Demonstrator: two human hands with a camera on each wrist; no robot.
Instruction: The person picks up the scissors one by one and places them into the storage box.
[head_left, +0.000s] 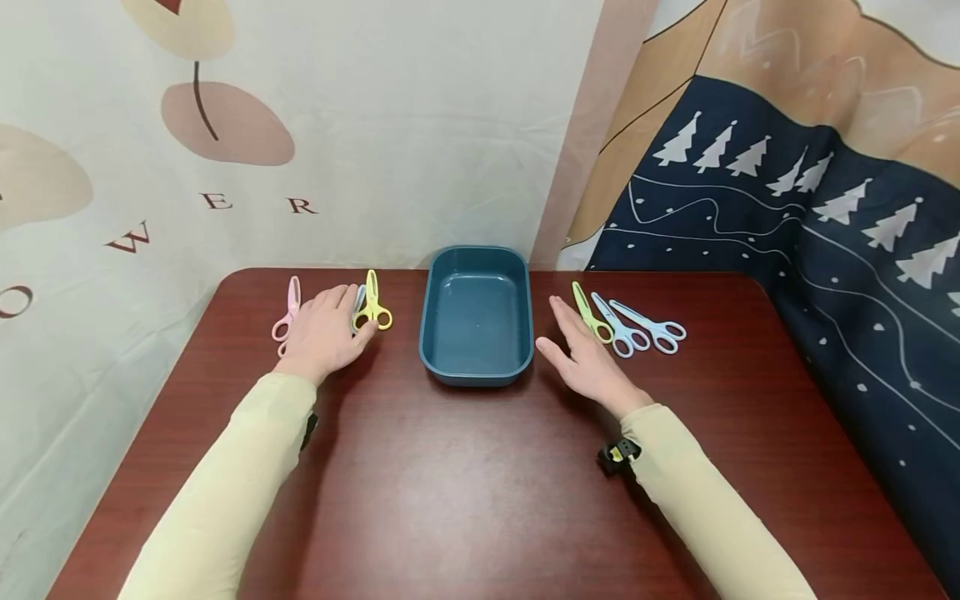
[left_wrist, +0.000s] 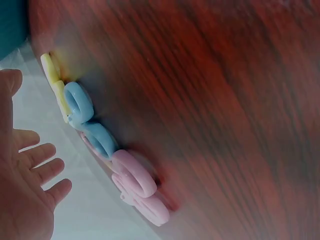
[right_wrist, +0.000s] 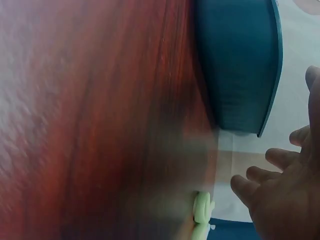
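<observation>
My left hand (head_left: 322,332) hovers over the scissors on the left, fingers loosely extended and holding nothing. Beneath and around it lie pink scissors (head_left: 294,298), light blue scissors (left_wrist: 100,137) and yellow scissors (head_left: 372,302); in the head view the hand covers most of the blue pair. In the left wrist view a gap shows between the fingers and the handles. My right hand (head_left: 588,362), also holding nothing, is held with straight fingers between the blue-green bin (head_left: 478,367) and the green scissors (head_left: 587,308). Right of the green pair lie two light blue scissors (head_left: 621,325).
The bin stands at the back middle of the dark red wooden table (head_left: 450,483), between the two groups of scissors. A pale printed cloth (head_left: 420,133) hangs behind the table, and a navy cloth with white trees (head_left: 847,250) hangs on the right.
</observation>
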